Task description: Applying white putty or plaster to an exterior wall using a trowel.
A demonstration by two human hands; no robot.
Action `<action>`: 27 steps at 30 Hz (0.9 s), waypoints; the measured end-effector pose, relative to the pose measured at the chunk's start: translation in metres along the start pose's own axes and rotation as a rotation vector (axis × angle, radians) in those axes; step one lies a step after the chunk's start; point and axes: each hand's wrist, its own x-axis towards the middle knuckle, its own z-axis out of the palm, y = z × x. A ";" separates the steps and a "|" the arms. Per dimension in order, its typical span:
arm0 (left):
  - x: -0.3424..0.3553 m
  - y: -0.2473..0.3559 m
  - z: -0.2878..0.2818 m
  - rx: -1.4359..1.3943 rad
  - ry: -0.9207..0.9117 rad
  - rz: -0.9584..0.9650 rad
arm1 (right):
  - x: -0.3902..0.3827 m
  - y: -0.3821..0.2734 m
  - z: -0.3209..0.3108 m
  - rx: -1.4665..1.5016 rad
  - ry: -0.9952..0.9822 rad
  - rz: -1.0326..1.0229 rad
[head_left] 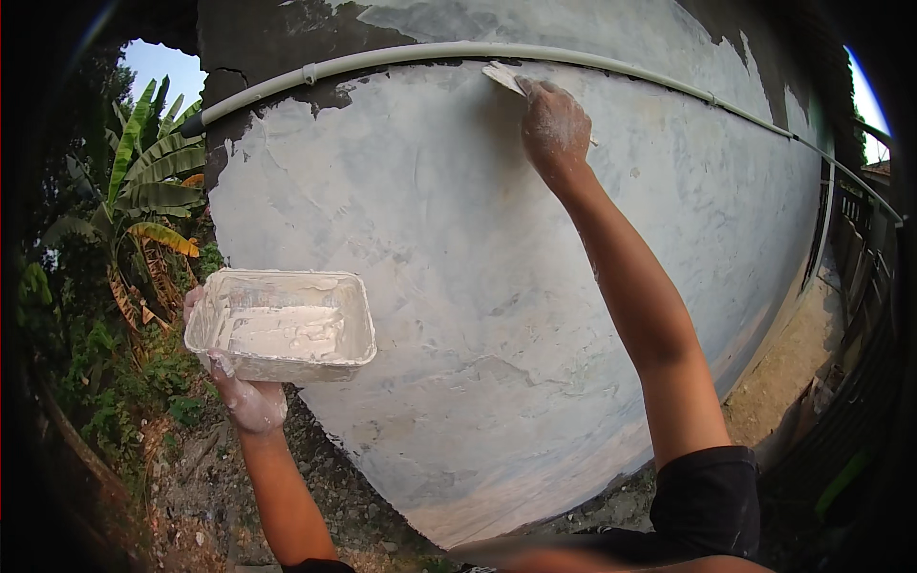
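My right hand point(552, 126) is closed around a putty knife point(503, 76), its blade pressed on the plastered wall point(458, 267) just beneath the grey conduit pipe point(401, 54). My left hand point(246, 396) grips the white plaster tray point(283, 325) from below, well under that pipe.

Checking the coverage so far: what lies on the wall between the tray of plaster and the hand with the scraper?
Only smoothed grey plaster on the wall, nothing else, between the tray and the right hand; the head view shows it.
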 end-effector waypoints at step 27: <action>-0.014 0.011 -0.012 0.124 0.126 -0.040 | 0.003 -0.073 0.044 0.113 0.246 -0.321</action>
